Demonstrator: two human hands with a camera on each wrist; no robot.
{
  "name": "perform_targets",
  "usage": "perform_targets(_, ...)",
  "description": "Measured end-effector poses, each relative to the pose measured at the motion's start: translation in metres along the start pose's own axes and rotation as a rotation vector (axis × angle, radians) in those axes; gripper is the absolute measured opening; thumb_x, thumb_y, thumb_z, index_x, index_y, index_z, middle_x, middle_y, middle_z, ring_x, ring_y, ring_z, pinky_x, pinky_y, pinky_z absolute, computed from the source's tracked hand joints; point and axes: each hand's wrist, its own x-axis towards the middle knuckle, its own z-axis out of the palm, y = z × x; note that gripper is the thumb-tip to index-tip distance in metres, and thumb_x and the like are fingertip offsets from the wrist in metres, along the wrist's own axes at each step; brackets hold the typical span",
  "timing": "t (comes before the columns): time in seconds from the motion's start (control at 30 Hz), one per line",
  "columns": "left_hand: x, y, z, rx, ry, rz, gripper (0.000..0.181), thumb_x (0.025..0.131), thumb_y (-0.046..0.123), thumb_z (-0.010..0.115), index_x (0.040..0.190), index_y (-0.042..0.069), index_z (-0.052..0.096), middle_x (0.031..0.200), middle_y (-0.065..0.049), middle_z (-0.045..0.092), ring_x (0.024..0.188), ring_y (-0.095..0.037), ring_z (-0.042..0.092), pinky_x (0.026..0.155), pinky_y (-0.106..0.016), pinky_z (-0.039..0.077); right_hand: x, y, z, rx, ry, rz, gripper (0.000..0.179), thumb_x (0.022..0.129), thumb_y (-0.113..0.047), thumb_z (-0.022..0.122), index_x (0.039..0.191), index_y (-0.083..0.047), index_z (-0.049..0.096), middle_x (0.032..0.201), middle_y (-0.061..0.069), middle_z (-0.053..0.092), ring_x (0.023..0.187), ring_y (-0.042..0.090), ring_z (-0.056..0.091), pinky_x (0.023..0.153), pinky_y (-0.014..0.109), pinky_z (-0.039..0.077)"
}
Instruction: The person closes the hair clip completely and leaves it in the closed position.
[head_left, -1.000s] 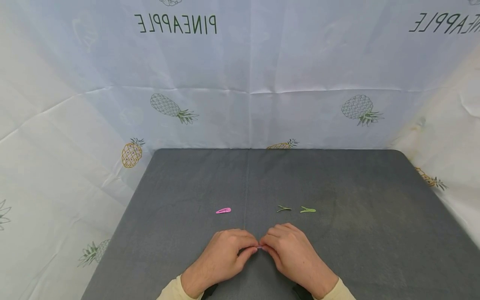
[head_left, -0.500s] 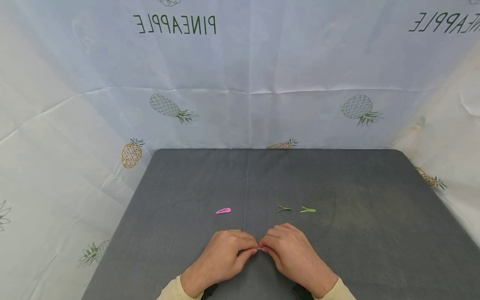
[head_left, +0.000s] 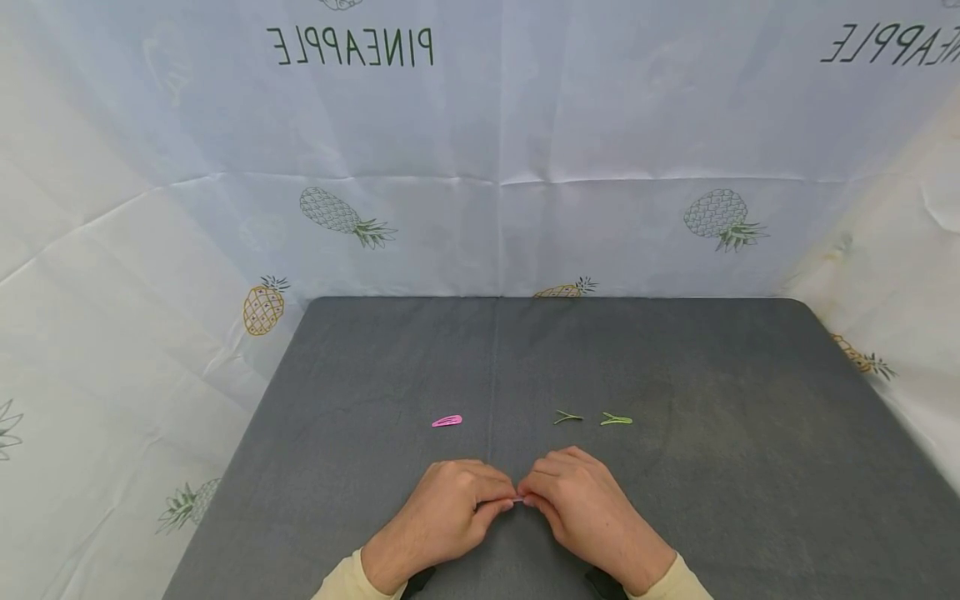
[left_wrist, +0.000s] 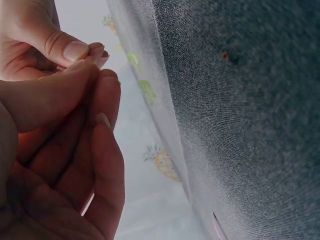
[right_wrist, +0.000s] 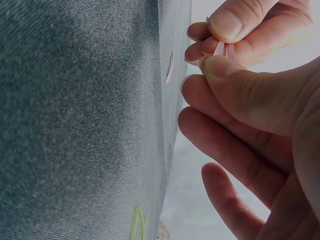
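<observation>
A pink snap hair clip (right_wrist: 224, 50) is held between both hands, most of it hidden by the fingertips. In the head view my left hand (head_left: 457, 510) pinches one end between thumb and fingers. The other end is pinched by my right hand (head_left: 583, 508), close beside the left. The right wrist view shows narrow parallel strips of the clip between the two thumbs. Beyond the hands, a second pink hair clip (head_left: 447, 421) lies on the table. Two green hair clips lie farther right: a darker, splayed one (head_left: 567, 417) and a brighter one (head_left: 617, 419), both open.
The dark grey table (head_left: 735, 483) has a faint seam running front to back. Behind it and along its sides hangs a white curtain (head_left: 450, 125) printed with pineapples. Long light-yellow sleeves (head_left: 348, 579) reach the wrists, with black bands beneath.
Both hands stay nearly in place, still pinching the pink hair clip. The part of the clip showing between the fingertips has dipped slightly. The clips on the table have not moved.
</observation>
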Motion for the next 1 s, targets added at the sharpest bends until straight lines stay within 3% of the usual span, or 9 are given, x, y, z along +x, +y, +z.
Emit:
perform_targets(0.3, -0.0016, 0.0008, 0.0025, -0.025, 0.0, 0.006, 0.007, 0.093, 0.014, 0.084, 0.095, 0.02, 0.087, 0.094, 0.016, 0.08, 0.089, 0.004, 0.073, 0.082, -0.015, 0.058, -0.0027, 0.0014, -0.0006, 0.015, -0.001, -0.017, 0.017, 0.084, -0.017, 0.091, 0.088, -0.028, 0.078, 0.083, -0.019, 0.069, 0.077, -0.002, 0.062, 0.087, 0.032, 0.058)
perform_targets(0.47, -0.0028, 0.0011, 0.0032, -0.075, -0.004, -0.025, 0.008, 0.094, 0.013, 0.083, 0.095, 0.02, 0.086, 0.095, 0.017, 0.08, 0.089, 0.006, 0.071, 0.082, -0.014, 0.058, -0.0041, 0.002, -0.0006, 0.039, 0.007, -0.024, 0.016, 0.085, -0.019, 0.09, 0.088, -0.028, 0.077, 0.083, -0.019, 0.069, 0.076, -0.003, 0.06, 0.086, 0.032, 0.058)
perform_targets(0.73, -0.0029, 0.0027, 0.0021, -0.06, -0.024, -0.066, 0.008, 0.099, 0.019, 0.079, 0.096, 0.02, 0.086, 0.093, 0.016, 0.079, 0.09, 0.005, 0.071, 0.084, -0.015, 0.058, -0.0054, 0.0021, -0.0019, 0.087, -0.034, 0.033, 0.014, 0.088, -0.02, 0.089, 0.09, -0.028, 0.078, 0.084, -0.019, 0.068, 0.077, -0.004, 0.058, 0.082, 0.03, 0.057)
perform_targets(1.0, -0.0029, 0.0021, 0.0024, -0.035, -0.04, -0.073, 0.006, 0.097, 0.02, 0.081, 0.098, 0.022, 0.086, 0.095, 0.016, 0.08, 0.089, 0.005, 0.071, 0.083, -0.015, 0.058, -0.0046, 0.0013, -0.0048, 0.091, -0.086, 0.086, 0.012, 0.089, -0.023, 0.088, 0.09, -0.028, 0.078, 0.085, -0.02, 0.068, 0.078, -0.004, 0.058, 0.078, 0.029, 0.056)
